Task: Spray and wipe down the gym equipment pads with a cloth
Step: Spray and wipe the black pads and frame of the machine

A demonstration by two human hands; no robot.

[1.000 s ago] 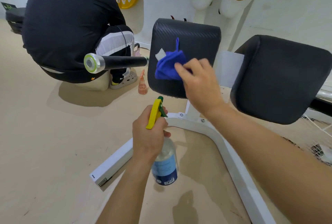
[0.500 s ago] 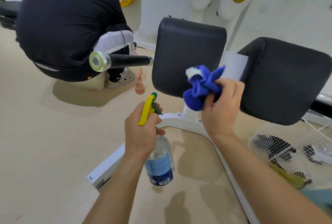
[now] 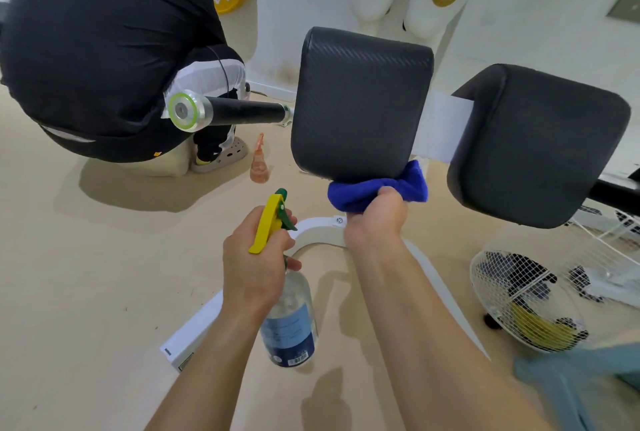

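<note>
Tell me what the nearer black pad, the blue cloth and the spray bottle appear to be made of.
Nearer black pad: looks like vinyl or faux leather, matte, with a fine diagonal weave texture. Blue cloth: soft, fuzzy nap and loose folds, probably microfibre. Spray bottle: clear, glossy body, likely plastic, with a yellow plastic-looking trigger.

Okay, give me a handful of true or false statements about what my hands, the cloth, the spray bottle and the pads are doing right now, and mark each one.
1. The right hand presses the crumpled blue cloth against the bottom edge of the nearer black textured pad. True.
2. The left hand is empty. False: it grips the clear spray bottle with the yellow trigger.
3. The spray bottle's nozzle touches the pad. False: it is held apart, below and left of it.
4. A second black pad sits to the right, with no cloth on it. True.
5. A small orange spray bottle stands on the floor. True.
</note>
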